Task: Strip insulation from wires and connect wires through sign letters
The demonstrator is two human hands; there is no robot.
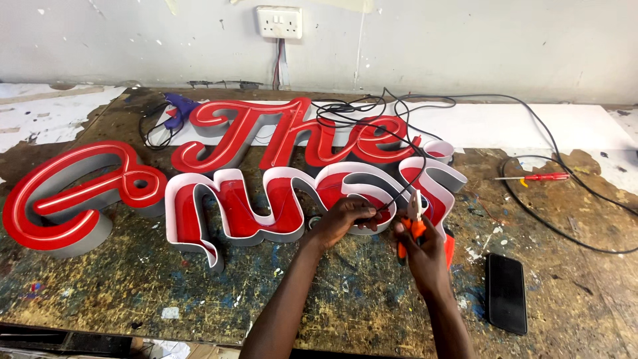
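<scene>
Two bare forearms reach over a paint-spattered wooden workbench [199, 279].
The left hand [342, 221] pinches a thin black wire [399, 193]; the right hand [422, 249] grips orange-handled pliers [415, 223] at it, beside the open-backed red-and-white channel letters [266, 206]. Loose cable sprawls behind, so the wiring looks unfinished.

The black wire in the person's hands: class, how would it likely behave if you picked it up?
The black wire is probably floppy: it loops loosely across the bench. Likely light, since the left hand pinches it with fingertips. It may snag, being tangled over the red letters.
</scene>
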